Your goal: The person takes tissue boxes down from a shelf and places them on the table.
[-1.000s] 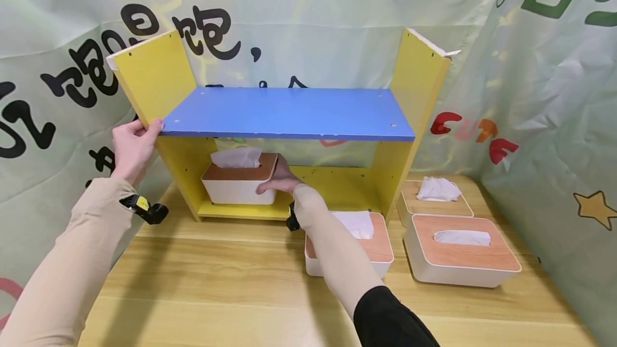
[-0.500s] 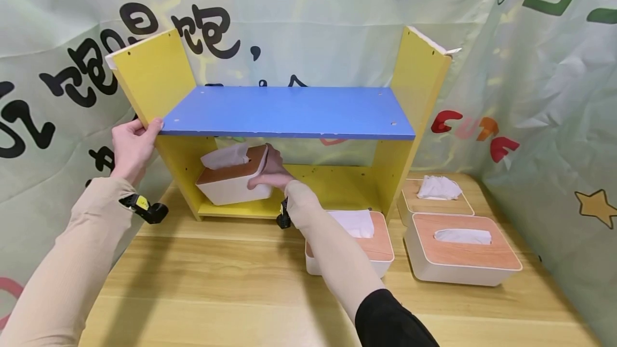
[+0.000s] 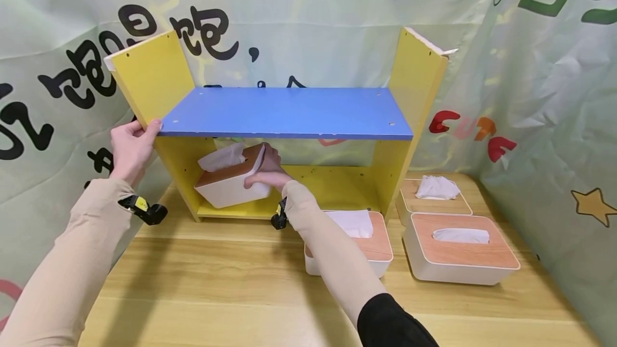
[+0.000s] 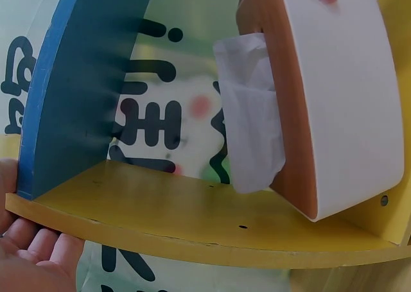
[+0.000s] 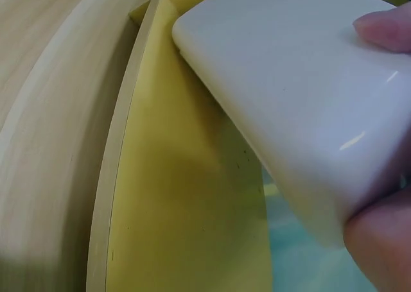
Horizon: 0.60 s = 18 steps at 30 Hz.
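A white tissue box (image 3: 230,190) with a brown wood lid and a tissue sticking out is in the lower compartment of a yellow and blue shelf (image 3: 284,114). My right hand (image 3: 269,170) grips the box by its right end, thumb on the front wall. The box tilts, its right end higher than its left, close to the left side panel. In the left wrist view its white wall (image 4: 350,99) hides part of that compartment. My left hand (image 3: 132,149) holds the front edge of the shelf's left side panel, thumb at the blue board's corner.
Three more tissue boxes stand on the wooden table (image 3: 207,283): one (image 3: 378,250) before the shelf, partly behind my right forearm, one (image 3: 463,261) at the right, and one (image 3: 409,197) behind that. A printed cloth (image 3: 308,58) hangs behind and at both sides.
The right hand has tipped up the right end of the tissue box, which stood level on the lower board, and shifted it slightly left. The left hand keeps its place.
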Each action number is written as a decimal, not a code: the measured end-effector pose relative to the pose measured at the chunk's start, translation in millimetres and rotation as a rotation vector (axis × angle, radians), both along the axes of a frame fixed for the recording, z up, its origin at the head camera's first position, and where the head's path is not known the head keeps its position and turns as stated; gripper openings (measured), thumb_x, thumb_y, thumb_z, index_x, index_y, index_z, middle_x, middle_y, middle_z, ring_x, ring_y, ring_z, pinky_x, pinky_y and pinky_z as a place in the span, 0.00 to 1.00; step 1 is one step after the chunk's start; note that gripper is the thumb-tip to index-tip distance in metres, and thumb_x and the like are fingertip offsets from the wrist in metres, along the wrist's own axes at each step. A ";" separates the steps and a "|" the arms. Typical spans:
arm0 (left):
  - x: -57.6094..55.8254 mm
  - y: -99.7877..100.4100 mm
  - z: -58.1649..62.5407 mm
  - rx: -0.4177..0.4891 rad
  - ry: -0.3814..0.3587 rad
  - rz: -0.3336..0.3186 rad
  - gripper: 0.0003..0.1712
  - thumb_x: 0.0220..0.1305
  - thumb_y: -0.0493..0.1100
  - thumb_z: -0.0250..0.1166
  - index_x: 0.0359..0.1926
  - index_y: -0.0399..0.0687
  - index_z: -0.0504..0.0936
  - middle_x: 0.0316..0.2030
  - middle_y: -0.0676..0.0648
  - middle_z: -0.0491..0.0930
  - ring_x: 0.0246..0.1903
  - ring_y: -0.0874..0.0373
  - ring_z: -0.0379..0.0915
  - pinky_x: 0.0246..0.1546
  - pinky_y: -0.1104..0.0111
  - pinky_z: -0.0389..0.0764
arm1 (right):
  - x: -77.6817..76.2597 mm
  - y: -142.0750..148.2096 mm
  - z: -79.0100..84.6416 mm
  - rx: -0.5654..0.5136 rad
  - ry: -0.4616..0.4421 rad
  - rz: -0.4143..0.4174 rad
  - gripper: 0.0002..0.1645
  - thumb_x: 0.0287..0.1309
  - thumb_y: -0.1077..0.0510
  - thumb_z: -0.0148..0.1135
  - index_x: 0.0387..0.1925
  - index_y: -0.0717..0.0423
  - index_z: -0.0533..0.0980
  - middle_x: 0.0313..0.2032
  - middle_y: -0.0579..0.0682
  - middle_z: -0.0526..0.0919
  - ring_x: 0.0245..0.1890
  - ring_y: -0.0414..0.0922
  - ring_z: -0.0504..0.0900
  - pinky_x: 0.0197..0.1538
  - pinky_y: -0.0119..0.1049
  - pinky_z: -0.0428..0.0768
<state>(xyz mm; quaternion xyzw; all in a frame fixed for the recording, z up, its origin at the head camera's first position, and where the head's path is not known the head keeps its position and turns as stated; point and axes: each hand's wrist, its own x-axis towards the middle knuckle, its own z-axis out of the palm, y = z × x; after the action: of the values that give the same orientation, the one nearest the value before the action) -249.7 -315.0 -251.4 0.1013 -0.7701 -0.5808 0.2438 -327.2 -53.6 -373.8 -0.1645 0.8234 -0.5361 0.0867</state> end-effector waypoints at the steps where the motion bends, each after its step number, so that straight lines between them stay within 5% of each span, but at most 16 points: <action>1: 0.2 -0.2 0.0 0.001 -0.001 0.000 0.11 0.67 0.47 0.65 0.28 0.69 0.79 0.16 0.72 0.79 0.22 0.76 0.72 0.22 0.81 0.67 | 0.6 -0.2 0.4 -0.001 0.002 -0.001 0.75 0.33 0.61 0.77 0.79 0.50 0.42 0.75 0.57 0.51 0.68 0.54 0.59 0.64 0.47 0.74; 8: 1.0 0.4 0.3 -0.007 -0.006 0.001 0.01 0.67 0.47 0.64 0.38 0.60 0.82 0.17 0.73 0.79 0.22 0.77 0.72 0.22 0.81 0.67 | 4.5 1.5 3.4 -0.028 -0.024 -0.018 0.74 0.34 0.61 0.78 0.79 0.51 0.42 0.75 0.59 0.51 0.68 0.55 0.59 0.66 0.49 0.73; 14: -2.0 -1.0 -2.6 -0.059 -0.016 0.015 0.17 0.68 0.50 0.64 0.51 0.47 0.82 0.17 0.76 0.77 0.23 0.77 0.71 0.22 0.80 0.66 | 8.1 2.1 10.4 -0.044 0.008 -0.058 0.74 0.32 0.63 0.79 0.78 0.50 0.45 0.71 0.60 0.58 0.65 0.56 0.63 0.66 0.51 0.74; 18: -1.3 -0.8 -2.6 -0.063 -0.023 0.017 0.15 0.68 0.51 0.64 0.49 0.49 0.83 0.17 0.75 0.77 0.23 0.76 0.70 0.23 0.79 0.66 | 12.2 3.2 16.1 -0.049 0.003 -0.067 0.76 0.30 0.63 0.79 0.79 0.50 0.44 0.72 0.59 0.57 0.67 0.56 0.62 0.69 0.52 0.70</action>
<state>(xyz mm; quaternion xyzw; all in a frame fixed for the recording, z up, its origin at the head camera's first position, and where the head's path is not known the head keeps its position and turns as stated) -251.0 -315.7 -254.0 0.1066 -0.7898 -0.5531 0.2427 -315.0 -50.3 -357.8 -0.1398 0.8151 -0.5586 0.0635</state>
